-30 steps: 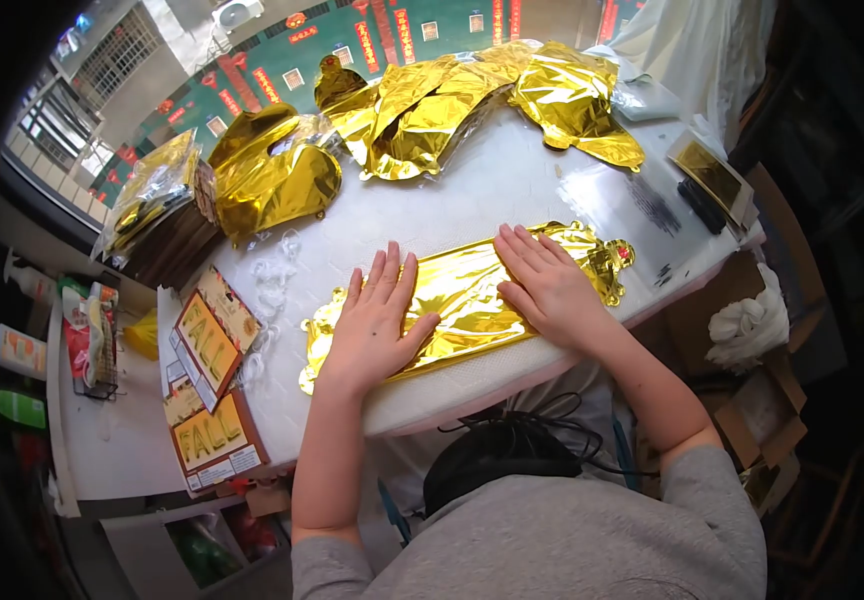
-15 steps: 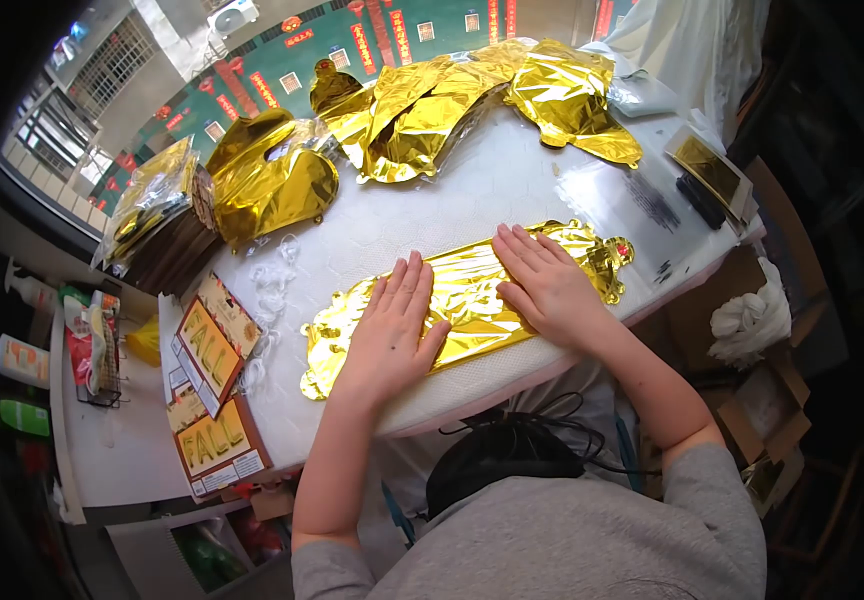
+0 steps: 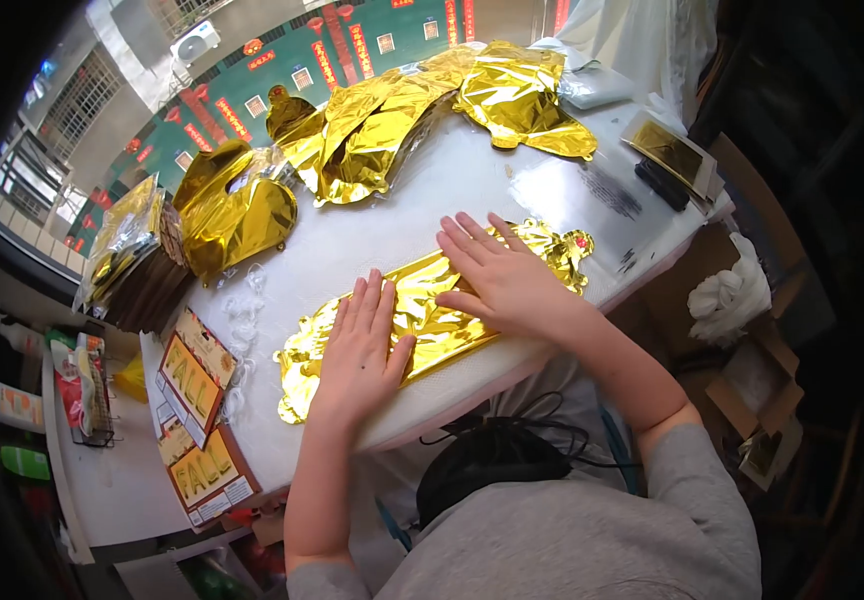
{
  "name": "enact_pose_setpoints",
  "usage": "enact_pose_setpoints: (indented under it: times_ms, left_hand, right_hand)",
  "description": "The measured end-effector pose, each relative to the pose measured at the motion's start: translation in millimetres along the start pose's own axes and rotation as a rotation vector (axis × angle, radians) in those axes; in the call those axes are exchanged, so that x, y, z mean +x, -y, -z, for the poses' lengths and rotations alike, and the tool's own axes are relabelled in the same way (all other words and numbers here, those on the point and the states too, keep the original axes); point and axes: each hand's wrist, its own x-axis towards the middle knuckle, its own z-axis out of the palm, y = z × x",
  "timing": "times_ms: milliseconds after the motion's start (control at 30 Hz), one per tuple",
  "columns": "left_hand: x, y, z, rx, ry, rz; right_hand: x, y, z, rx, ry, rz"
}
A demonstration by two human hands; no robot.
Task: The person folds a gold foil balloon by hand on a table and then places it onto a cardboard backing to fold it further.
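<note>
A folded gold foil balloon (image 3: 420, 300) lies as a long, crinkled strip across the near part of the table. My left hand (image 3: 362, 345) rests flat on its left half, fingers stretched out and pointing away from me. On the right half lies my right hand (image 3: 504, 278), palm down, thumb held apart from the fingers. Both hands are open and press on the foil without gripping it. A small red mark (image 3: 580, 241) shows at the balloon's right end. The foil under my palms is hidden.
More gold foil balloons (image 3: 352, 130) lie along the table's far side. At left are a stack of packets (image 3: 127, 250), printed FALL cards (image 3: 192, 385) and white string (image 3: 242, 320). A black object (image 3: 661, 186) sits at right; open cardboard boxes (image 3: 757, 385) stand beside the table (image 3: 352, 235).
The camera view has shifted, moving the table leftward in frame. My right hand has slid a little left along the foil, its fingers more spread. My left hand stays on the left half.
</note>
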Motion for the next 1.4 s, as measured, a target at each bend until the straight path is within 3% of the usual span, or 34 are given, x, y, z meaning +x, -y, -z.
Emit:
enact_pose_setpoints:
  times_ms: [67, 133, 267, 467, 500, 533, 600, 633, 767, 1400]
  left_hand:
    - [-0.3, 0.3, -0.7, -0.01, 0.007, 0.0]
    - [0.0, 3.7, -3.8, 0.045, -0.014, -0.024]
    - [0.1, 2.3, -2.2, 0.028, 0.012, -0.019]
    - [-1.3, -1.6, 1.1, 0.009, -0.002, 0.009]
    - [-0.9, -1.3, 2.1, -0.01, 0.008, 0.014]
    - [-0.4, -1.2, 2.3, -0.03, 0.018, 0.019]
    - [0.1, -0.7, 1.4, -0.032, 0.014, 0.014]
    - [0.0, -0.4, 1.3, -0.026, 0.008, 0.014]
    - [1.4, -0.5, 4.3, -0.035, 0.021, 0.014]
    - [3.8, -1.1, 12.5, -0.053, 0.056, 0.012]
  right_hand:
    - [11.5, 21.1, -10.6, 0.138, -0.073, 0.085]
    - [16.0, 37.9, -26.0, 0.216, 0.017, 0.157]
    - [8.3, 25.4, -39.3, 0.217, 0.033, 0.117]
    - [-24.4, -62.1, -10.0, 0.172, -0.014, -0.242]
    - [-32.1, -71.0, -4.9, 0.185, -0.176, -0.207]
    - [-43.3, -77.0, 1.5, 0.182, -0.173, -0.213]
    - [-60.5, -73.9, 33.8, 0.589, -0.106, -0.17]
    - [-67.8, -74.1, 35.8, 0.612, -0.149, -0.105]
    - [-87.8, -79.5, 36.1, 0.44, -0.112, -0.049]
    - [-89.6, -99.6, 34.7, 0.454, -0.073, 0.021]
